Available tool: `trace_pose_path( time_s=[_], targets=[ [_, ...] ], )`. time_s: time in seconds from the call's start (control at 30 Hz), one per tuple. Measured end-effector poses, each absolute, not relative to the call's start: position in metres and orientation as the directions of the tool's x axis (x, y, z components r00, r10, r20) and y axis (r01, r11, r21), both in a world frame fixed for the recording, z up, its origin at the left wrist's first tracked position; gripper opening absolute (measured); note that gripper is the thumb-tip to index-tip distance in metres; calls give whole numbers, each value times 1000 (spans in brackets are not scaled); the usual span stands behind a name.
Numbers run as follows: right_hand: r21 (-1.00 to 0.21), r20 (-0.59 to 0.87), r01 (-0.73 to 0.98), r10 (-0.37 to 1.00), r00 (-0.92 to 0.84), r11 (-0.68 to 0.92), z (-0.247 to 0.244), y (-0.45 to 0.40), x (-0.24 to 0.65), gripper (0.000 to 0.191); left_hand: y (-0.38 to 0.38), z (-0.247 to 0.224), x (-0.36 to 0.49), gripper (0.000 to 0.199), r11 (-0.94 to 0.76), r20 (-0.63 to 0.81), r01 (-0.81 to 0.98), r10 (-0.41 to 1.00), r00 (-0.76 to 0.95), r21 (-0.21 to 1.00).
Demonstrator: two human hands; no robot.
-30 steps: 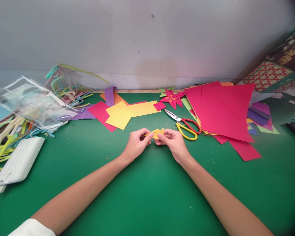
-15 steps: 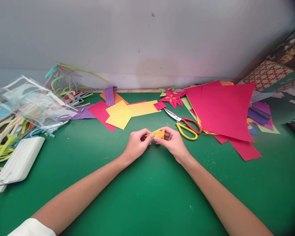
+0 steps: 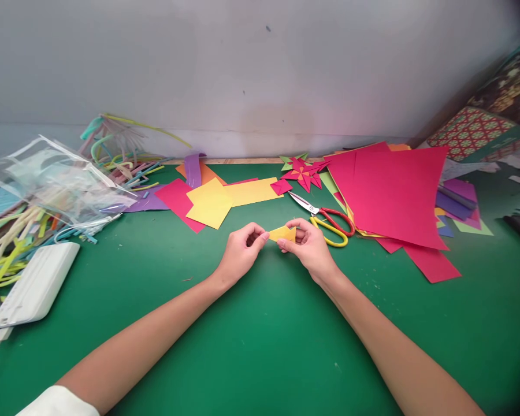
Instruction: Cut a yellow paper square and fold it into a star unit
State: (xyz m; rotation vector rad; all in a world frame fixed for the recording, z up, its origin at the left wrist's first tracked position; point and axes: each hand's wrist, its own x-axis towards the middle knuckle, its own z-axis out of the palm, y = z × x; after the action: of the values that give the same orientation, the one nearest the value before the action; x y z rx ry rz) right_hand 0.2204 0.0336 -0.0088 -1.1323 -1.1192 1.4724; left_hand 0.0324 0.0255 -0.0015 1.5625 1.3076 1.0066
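A small folded yellow paper [image 3: 282,233] is held between my two hands above the green table [image 3: 251,335]. My left hand [image 3: 242,251] pinches its pointed left tip between thumb and forefinger. The wider right end is gripped by my right hand [image 3: 307,247], thumb in front and fingers behind. Just beyond my right hand lie scissors [image 3: 318,216] with one red and one yellow handle. Farther back are a red paper flower [image 3: 302,173] and a small folded red piece [image 3: 281,186].
Yellow sheets [image 3: 211,202] and a red sheet [image 3: 179,202] lie behind my left hand. Large red sheets [image 3: 392,196] are at right. Pipe cleaners [image 3: 11,254], a clear plastic bag [image 3: 56,179] and a white device [image 3: 34,283] occupy the left side.
My right hand has shifted slightly right with the yellow paper. My left fingertips now pinch only its tip, and more of the paper's flat face shows.
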Motion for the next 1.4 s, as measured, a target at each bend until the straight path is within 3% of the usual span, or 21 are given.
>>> trace_pose_path(
  time_s=[0.3,0.53,0.7,0.83,1.03,1.4],
  targets=[
    [-979,-139,-143,988,-67,-147,-13,37,225,52,32,-10,28,31,-58,58,147,998,0,987],
    [-982,-99,-144,980,-175,-125,-11,28,215,40,25,-5,31,32,-130,58,317,972,227,939],
    [-989,-96,-90,969,-227,-119,-6,30,218,32,25,-5,30,33,-127,56,317,973,223,940],
    [-997,-66,-34,986,-155,-72,-6,31,220,32,26,-5,30,29,-129,77,278,979,191,952],
    [-991,-92,-84,986,-140,-105,-8,27,216,34,26,-5,30,30,-92,20,245,959,282,965],
    [-985,-109,-117,985,-131,-124,-10,30,216,32,25,-6,31,36,-92,55,161,974,221,983]
  ],
)
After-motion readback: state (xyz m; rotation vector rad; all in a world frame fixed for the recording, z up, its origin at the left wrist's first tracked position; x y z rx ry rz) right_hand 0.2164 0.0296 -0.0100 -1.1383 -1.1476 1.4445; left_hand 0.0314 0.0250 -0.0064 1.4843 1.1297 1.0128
